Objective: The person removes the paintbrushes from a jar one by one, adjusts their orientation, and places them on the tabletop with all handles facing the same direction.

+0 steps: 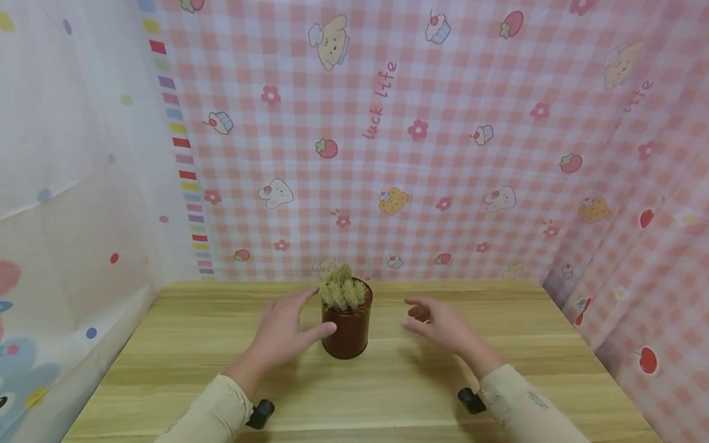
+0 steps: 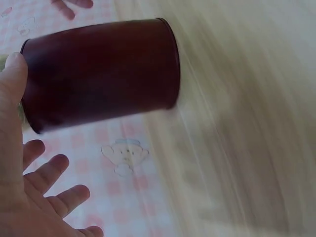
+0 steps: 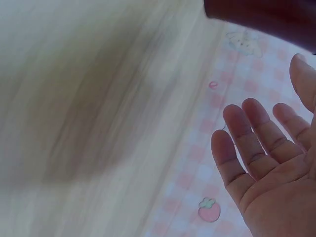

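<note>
The dark brown cylindrical pot (image 1: 345, 338) is showing a smooth side with a faint sheen; whether metal or plastic is forming it, the views are not making clear. Its straw-yellow tuft (image 1: 344, 293) is looking rough, dry and fibrous. The tabletop (image 1: 361, 404) is displaying smooth wood grain with a low satin finish. The pink gingham cloth (image 1: 473, 87) and the white printed curtain (image 1: 65, 160) are looking matt and creased. The cream sleeves (image 1: 203, 416) are appearing as soft, matt fabric; the black wrist cameras (image 1: 260, 414) are resembling hard plastic.
</note>
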A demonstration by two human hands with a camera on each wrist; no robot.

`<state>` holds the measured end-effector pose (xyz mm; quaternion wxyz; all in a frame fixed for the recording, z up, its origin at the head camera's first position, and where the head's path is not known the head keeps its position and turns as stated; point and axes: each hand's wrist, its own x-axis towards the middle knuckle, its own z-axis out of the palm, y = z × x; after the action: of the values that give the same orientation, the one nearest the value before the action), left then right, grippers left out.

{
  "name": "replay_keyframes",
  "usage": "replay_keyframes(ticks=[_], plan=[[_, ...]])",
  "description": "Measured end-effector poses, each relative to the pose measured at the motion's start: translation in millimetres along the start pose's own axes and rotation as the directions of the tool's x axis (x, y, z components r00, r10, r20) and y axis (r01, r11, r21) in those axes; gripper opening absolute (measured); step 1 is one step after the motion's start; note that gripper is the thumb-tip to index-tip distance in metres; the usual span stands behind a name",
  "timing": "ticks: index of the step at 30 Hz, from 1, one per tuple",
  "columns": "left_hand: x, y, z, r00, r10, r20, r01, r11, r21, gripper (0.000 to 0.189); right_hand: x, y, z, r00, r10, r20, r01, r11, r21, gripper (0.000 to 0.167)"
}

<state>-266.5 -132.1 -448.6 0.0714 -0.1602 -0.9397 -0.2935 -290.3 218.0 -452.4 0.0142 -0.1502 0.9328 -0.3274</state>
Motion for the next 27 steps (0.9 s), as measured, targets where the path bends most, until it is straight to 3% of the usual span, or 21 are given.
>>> replay_keyframes(ticks=[11, 18, 27], plan=[[19.2, 14.0, 8.4, 0.996, -0.075, 0.054, 0.08, 0.993, -0.092, 0.1, 7.1, -18.3, 1.8, 0.999, -0.025, 0.022, 0.023, 0.997, 0.074, 0.053], [24.6, 15.9, 8.9, 0.986, -0.147, 0.075, 0.158, 0.972, -0.177, 0.103, 19.4, -38.8, -0.1, 0.994, -0.099, 0.054, 0.094, 0.99, 0.102, 0.058], [25.3, 14.4, 10.7, 0.97, -0.207, 0.127, 0.234, 0.937, -0.258, 0.111, 35.7, -62.7, 3.0, 0.969, -0.226, 0.099, 0.215, 0.97, 0.114, 0.055]])
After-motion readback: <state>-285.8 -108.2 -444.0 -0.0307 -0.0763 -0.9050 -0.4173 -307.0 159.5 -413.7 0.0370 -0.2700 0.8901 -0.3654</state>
